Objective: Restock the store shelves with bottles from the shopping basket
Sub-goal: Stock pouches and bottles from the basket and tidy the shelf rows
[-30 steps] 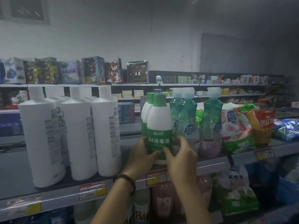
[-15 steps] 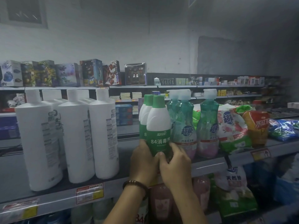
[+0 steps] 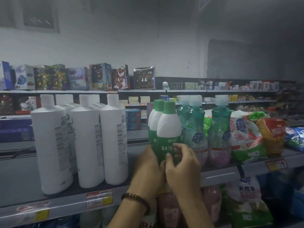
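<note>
Right, the green-capped bottle (image 3: 168,129), white over green, has a label that reads "84" with the rest hidden by a hand. It stands upright at the front edge of the shelf (image 3: 65,206). Left hand (image 3: 148,168) wraps its lower left side, and right hand (image 3: 182,163) has fingers (image 3: 179,146) curled over the label front; both grip it. Two matching bottles (image 3: 155,119) line up just behind. Teal bottles (image 3: 196,127) marked "超能" sit just beside on the right, then a flowered bag (image 3: 245,137) with "超". Tall white bottles (image 3: 52,142) stand to the left, print unreadable. Toy box (image 3: 120,77) on the far shelf reads "LINGSHEN".
</note>
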